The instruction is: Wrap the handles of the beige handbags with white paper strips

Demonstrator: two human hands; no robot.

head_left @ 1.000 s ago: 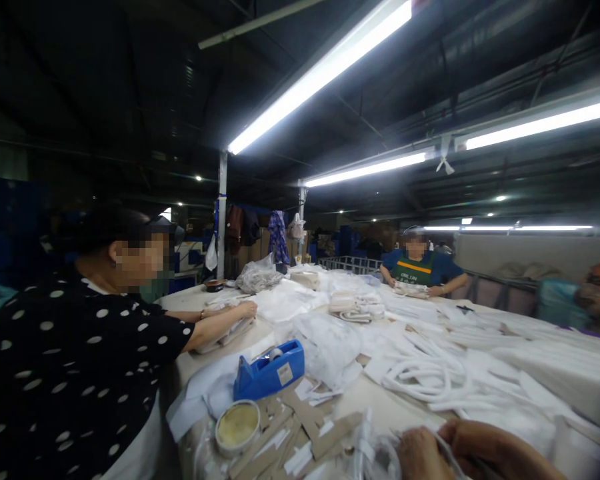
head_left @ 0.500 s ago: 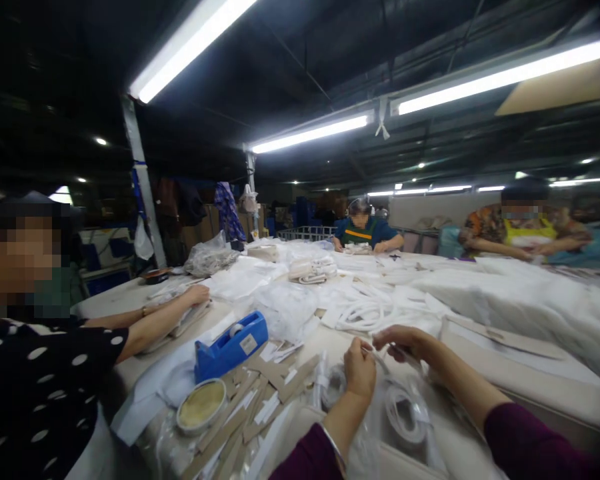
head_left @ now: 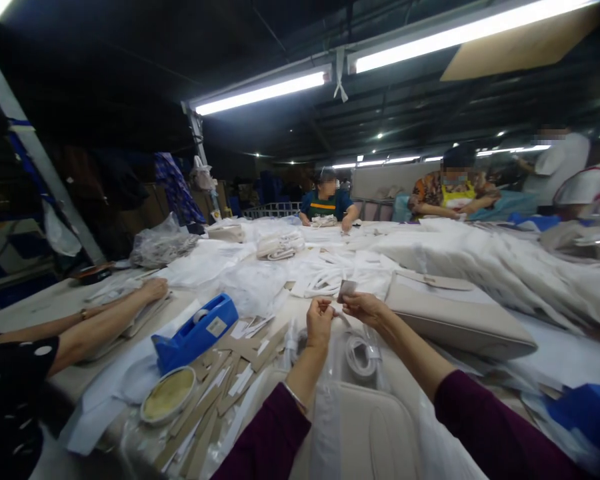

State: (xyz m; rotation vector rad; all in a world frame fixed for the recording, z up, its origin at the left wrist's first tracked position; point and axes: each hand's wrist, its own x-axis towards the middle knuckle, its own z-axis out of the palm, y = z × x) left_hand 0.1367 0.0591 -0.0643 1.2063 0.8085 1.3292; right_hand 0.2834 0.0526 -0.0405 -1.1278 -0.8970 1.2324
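Note:
My right hand (head_left: 366, 309) pinches a small, flat grey-brown piece (head_left: 347, 289), like a card or tag. Close beside it, my left hand (head_left: 319, 323) has its fingertips pressed together; what they hold, if anything, is too small to tell. Below both hands lies a coiled pale strap (head_left: 361, 355) wrapped in clear plastic. A second wrapped coil is partly hidden behind my left wrist. Under my forearms rests a beige bag (head_left: 367, 427) with a plastic-covered strip running down it.
A blue tape dispenser (head_left: 196, 333), a round tub of yellowish stuff (head_left: 169, 395) and cardboard strips (head_left: 230, 373) lie left. A beige bag (head_left: 460, 320) and white wrapping (head_left: 505, 267) are right. A co-worker's arm (head_left: 115, 313) reaches in from the left; others work across the table.
The view has turned right and come down a little. My right hand has turned, and the small grey-brown piece now shows in its fingers. More of the beige bag below shows.

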